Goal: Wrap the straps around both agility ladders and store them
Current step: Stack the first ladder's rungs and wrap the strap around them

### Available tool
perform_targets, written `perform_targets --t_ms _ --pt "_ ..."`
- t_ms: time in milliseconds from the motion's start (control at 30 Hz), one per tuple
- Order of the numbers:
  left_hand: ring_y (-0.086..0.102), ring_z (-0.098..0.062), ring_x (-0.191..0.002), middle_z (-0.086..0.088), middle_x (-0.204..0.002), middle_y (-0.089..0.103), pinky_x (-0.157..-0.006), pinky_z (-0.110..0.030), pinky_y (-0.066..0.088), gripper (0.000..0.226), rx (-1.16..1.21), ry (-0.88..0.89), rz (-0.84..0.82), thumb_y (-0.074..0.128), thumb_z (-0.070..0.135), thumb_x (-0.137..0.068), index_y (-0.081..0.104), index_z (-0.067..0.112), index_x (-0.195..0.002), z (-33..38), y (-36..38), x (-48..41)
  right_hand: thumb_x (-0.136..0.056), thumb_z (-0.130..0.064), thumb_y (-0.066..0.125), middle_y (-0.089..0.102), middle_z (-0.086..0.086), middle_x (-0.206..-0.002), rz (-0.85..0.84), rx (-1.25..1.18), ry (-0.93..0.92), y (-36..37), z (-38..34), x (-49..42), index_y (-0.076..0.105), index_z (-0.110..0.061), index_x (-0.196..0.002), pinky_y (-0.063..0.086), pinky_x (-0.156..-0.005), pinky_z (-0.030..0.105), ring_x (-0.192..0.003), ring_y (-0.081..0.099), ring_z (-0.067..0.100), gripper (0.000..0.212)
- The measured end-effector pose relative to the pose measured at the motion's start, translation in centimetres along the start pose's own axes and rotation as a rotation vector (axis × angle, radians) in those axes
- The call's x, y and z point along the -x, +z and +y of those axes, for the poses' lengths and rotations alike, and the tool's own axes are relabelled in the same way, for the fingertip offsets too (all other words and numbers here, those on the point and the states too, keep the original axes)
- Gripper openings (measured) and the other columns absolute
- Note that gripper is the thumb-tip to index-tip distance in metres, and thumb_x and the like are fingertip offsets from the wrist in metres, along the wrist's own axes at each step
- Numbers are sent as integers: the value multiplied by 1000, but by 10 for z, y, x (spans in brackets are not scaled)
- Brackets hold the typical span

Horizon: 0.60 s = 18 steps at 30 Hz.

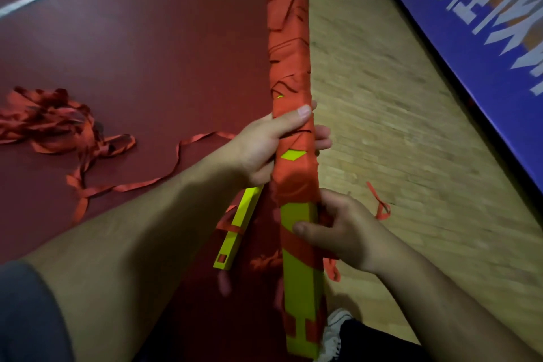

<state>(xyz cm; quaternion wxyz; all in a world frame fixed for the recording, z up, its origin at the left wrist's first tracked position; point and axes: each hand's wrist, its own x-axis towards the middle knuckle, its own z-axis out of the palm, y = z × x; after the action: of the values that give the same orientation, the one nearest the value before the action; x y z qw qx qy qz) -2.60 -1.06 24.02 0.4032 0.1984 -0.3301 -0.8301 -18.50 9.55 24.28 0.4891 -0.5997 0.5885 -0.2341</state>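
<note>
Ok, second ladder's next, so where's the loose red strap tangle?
The tangled red fabric strap lies at the head view's far left on the dark red floor mat, its tail running toward the left hand gripping the wrapped yellow-green ladder.

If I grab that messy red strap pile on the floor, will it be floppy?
Probably floppy: the red strap pile lies in limp loops and curls. It would likely tangle, since strands cross each other. Thin and flat, so probably light.

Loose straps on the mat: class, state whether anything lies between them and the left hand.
Nothing visible: only mat lies between the left hand and the loose straps, though that hand grips the wrapped ladder.
</note>
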Motion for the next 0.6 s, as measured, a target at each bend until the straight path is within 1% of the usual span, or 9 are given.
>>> perform_targets --t_ms 100,167,233,267,333,367,433,500,600 --pt "66 -22 -70 -10 -80 66 -75 -41 55 27 -45 9 3 63 20 -91 53 15 -115 -3 0 0 -63 -50 90 78 1 -98 -95 51 106 -13 1 -2 74 -26 -99 59 -87 45 -95 74 22 46" --pt "63 -22 -68 -11 -79 64 -71 -40 57 19 -158 -10 38 61 18 -94 52 12 -109 -5 0 0 -58 -65 84 74 -6 -80 -161 223 142 -17 4 -4 75 -23 -92 55 -67 29 -72 68 6 55" --pt "61 -24 -70 -15 -83 62 -67 -37 56 14 -230 -46 82 61 20 -95 55 11 -103 -7 -2 -4 -65 -70 75 63 -9 -66 -150 302 151 -19 9 -4 73 -16 -90 43 -57 25 -55 53 0 59" --pt "60 -27 -75 -18 -90 61 -68 -36 54 20 -232 -86 108 63 24 -93 58 9 -106 -8 -2 -4 -73 -68 74 63 -13 -65 -136 285 132 -18 12 -3 73 -19 -89 43 -58 24 -55 53 -3 52" --pt "60 -30 -85 -19 -103 60 -71 -32 52 36 -235 -141 151 60 28 -91 60 4 -119 -16 -4 -6 -77 -55 74 72 -24 -78 -106 241 73 -15 18 1 72 -35 -89 49 -69 17 -72 65 -8 23" --pt "62 -26 -85 -16 -103 62 -70 -29 53 32 -266 -132 164 56 26 -97 58 6 -122 -20 -6 -7 -77 -50 76 73 -28 -84 -78 230 55 -10 20 4 71 -42 -89 49 -73 15 -80 67 -10 16" --pt "65 -19 -79 -11 -101 64 -65 -27 54 27 -341 -112 224 52 24 -103 54 10 -125 -32 -9 -10 -73 -51 82 71 -32 -88 31 233 52 1 33 9 70 -47 -89 49 -74 15 -84 66 -13 21" --pt "67 -18 -80 -9 -103 66 -64 -29 56 38 -396 -81 319 59 28 -99 49 12 -131 -39 -11 -12 -63 -64 81 71 -29 -89 137 276 70 10 43 8 71 -45 -93 51 -73 21 -83 65 -11 37" --pt "69 -12 -76 -2 -97 69 -64 -27 56 48 -366 -23 393 68 26 -92 47 15 -133 -47 -12 -18 -57 -69 81 69 -27 -86 150 321 59 9 47 3 69 -44 -90 52 -75 19 -81 62 -13 43"
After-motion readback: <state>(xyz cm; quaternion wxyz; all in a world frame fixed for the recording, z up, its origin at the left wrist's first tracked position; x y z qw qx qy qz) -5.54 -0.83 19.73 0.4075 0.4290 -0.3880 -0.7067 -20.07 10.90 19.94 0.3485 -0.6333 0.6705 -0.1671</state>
